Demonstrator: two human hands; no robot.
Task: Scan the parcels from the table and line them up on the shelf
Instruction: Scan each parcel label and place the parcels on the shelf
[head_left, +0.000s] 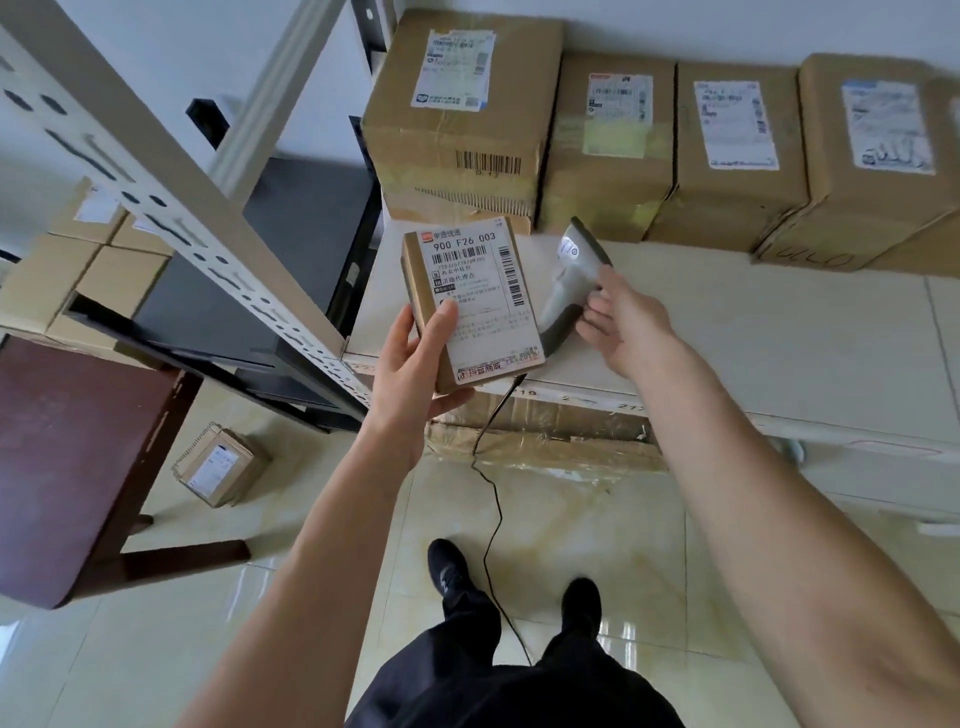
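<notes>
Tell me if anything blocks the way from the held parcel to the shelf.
The scanner lies on the shelf just beyond the parcel, with the right hand on it. Boxes line the back, but bare shelf shows in front of them further right.
</notes>
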